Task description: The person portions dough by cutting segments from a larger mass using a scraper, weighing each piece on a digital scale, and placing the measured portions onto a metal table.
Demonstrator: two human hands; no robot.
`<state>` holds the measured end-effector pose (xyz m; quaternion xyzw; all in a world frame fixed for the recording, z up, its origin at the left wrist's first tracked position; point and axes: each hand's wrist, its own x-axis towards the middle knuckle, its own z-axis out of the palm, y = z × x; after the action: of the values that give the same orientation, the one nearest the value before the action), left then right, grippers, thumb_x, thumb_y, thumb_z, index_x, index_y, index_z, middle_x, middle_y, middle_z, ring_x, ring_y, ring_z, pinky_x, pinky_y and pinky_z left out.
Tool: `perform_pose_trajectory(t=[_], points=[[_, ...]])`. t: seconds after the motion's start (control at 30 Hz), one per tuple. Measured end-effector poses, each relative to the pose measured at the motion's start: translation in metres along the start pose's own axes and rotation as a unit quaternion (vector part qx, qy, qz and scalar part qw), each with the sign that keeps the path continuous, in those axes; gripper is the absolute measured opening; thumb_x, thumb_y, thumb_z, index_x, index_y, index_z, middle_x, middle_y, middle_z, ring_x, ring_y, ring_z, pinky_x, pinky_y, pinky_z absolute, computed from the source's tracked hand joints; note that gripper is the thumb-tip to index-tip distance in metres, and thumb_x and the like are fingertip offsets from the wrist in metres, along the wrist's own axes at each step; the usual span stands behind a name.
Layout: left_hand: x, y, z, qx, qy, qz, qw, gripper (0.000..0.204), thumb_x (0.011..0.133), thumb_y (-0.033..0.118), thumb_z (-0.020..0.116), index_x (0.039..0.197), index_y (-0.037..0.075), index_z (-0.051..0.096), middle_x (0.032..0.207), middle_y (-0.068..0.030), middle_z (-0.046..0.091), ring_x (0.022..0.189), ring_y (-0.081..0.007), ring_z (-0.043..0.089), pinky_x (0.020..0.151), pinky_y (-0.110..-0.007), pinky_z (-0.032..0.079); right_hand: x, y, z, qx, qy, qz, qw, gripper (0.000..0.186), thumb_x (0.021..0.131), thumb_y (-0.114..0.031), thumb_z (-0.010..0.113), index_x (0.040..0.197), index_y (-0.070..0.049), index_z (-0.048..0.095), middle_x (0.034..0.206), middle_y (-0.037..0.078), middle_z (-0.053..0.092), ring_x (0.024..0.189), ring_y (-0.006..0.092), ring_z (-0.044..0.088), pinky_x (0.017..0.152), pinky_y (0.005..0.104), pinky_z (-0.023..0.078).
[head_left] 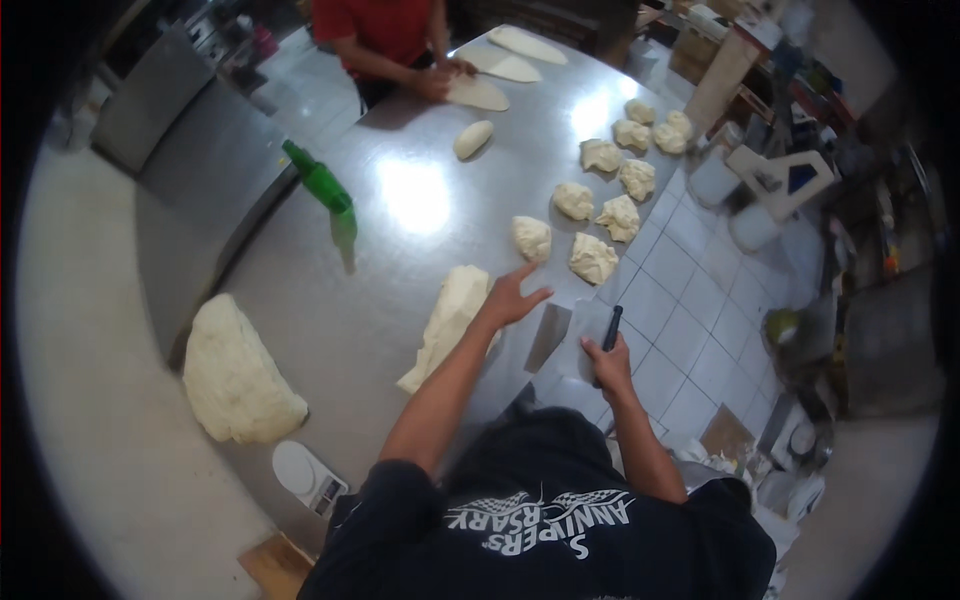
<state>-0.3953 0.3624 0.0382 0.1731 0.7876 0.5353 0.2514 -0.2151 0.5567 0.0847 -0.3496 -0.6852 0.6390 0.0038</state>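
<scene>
My left hand (pixel 512 299) reaches over the metal table with its fingers spread. Its fingertips come close to a small lump of dough (pixel 532 238); whether they touch it I cannot tell. In my right hand (pixel 611 366), at the table's near right edge, is a dough scraper (pixel 580 342) with a broad flat blade and a black handle. A long strip of dough (pixel 445 320) lies partly behind my left forearm. Several more dough lumps, among them a ragged one (pixel 594 259), sit in loose rows along the right edge.
A large dough slab (pixel 238 375) lies at the left, by a white scale (pixel 305 475). A green bottle (pixel 320 178) is further back. Across the table (pixel 350 290), a person in red (pixel 375 35) handles flattened dough (pixel 478 93) beside an oval piece (pixel 473 139). Tiled floor borders the right edge.
</scene>
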Motion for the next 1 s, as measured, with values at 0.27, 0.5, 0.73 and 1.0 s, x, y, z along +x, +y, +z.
perform_pose_trajectory(t=[0.27, 0.5, 0.73, 1.0], points=[[-0.207, -0.042, -0.013, 0.364, 0.315, -0.118, 0.869, 0.103, 0.069, 0.053, 0.091, 0.154, 0.014, 0.048, 0.156, -0.0131, 0.048, 0.15, -0.0346, 0.037, 0.12, -0.068, 0.02, 0.006, -0.001, 0.065, -0.141, -0.2, -0.087, 0.966, 0.043, 0.087, -0.018, 0.081, 0.119, 0.002, 0.06, 0.105, 0.014, 0.073, 0.095, 0.0204, 0.07, 0.083, 0.0365, 0.056], [-0.232, -0.073, -0.01, 0.319, 0.349, -0.109, 0.874, 0.126, 0.054, 0.055, 0.096, 0.157, 0.008, 0.041, 0.143, -0.0142, 0.056, 0.133, -0.0319, 0.052, 0.112, -0.049, 0.038, -0.007, -0.036, 0.172, -0.29, -0.347, -0.31, 0.836, 0.044, 0.086, -0.02, 0.08, 0.114, 0.002, 0.054, 0.091, 0.028, 0.072, 0.087, 0.0483, 0.071, 0.076, 0.0499, 0.056], [-0.256, -0.093, -0.017, 0.293, 0.371, -0.031, 0.881, 0.092, 0.062, 0.024, 0.096, 0.143, 0.006, 0.056, 0.133, -0.0121, 0.062, 0.12, -0.0333, 0.059, 0.105, -0.045, 0.046, -0.038, -0.009, 0.22, -0.466, -0.303, -0.374, 0.743, 0.041, 0.088, -0.019, 0.071, 0.114, -0.001, 0.044, 0.082, 0.029, 0.07, 0.081, 0.0518, 0.07, 0.071, 0.0607, 0.055], [-0.268, -0.081, -0.013, 0.2, 0.353, -0.113, 0.907, 0.076, 0.072, 0.014, 0.09, 0.141, 0.009, 0.058, 0.12, -0.0119, 0.063, 0.114, -0.0332, 0.063, 0.094, -0.044, 0.054, -0.049, 0.013, 0.242, -0.513, -0.283, -0.339, 0.736, 0.043, 0.089, -0.019, 0.066, 0.12, -0.001, 0.042, 0.087, 0.032, 0.07, 0.083, 0.0542, 0.068, 0.076, 0.0638, 0.053]])
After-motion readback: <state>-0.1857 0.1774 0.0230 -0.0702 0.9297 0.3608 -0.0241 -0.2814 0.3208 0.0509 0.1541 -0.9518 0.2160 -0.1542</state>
